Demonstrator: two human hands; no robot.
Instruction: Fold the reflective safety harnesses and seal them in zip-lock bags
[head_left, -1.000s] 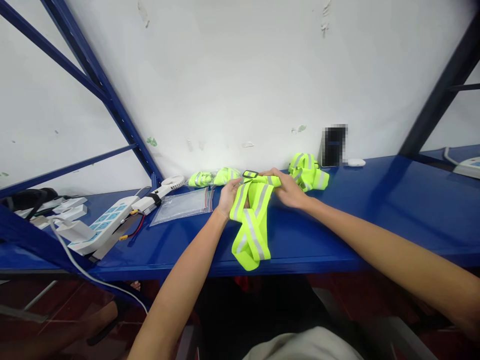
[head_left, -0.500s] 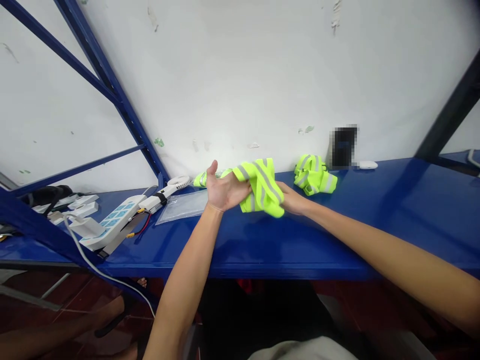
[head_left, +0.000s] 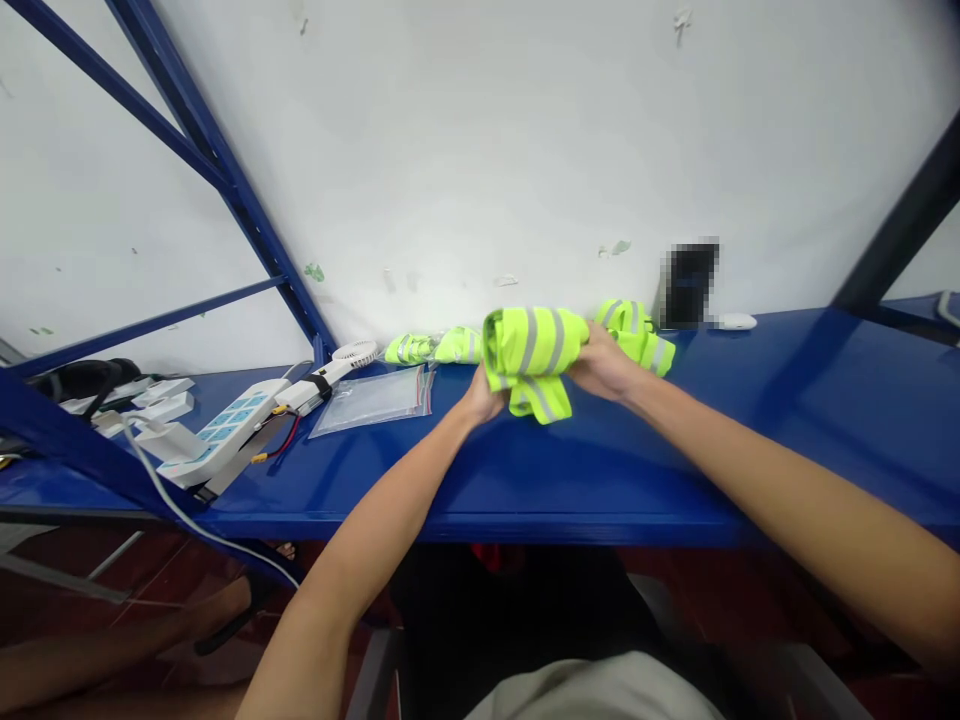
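A fluorescent yellow-green reflective vest (head_left: 534, 345), rolled into a bundle with grey stripes, is held up above the blue table (head_left: 487, 480). My left hand (head_left: 484, 398) grips its left end from below, most fingers hidden behind the cloth. At the right end my right hand (head_left: 602, 365) is closed round the fabric. A loose striped end hangs below the roll. Behind my right hand, a second crumpled vest (head_left: 651, 350) lies by the wall. To the left are more yellow-green bundles (head_left: 412, 348), which look wrapped in clear plastic.
Flat clear zip bags (head_left: 375, 400) lie left of my hands. Beside them are a white handheld fan (head_left: 352, 352) and a power strip (head_left: 232, 430) with a cable. A blurred dark object (head_left: 688, 285) leans on the wall near a small white item (head_left: 735, 321). Another person's legs (head_left: 187, 620) show lower left.
My left hand, its thumb raised and fingers spread before, now grips the vest's left end. The vest has gone from loosely draped to a compact roll between both hands.
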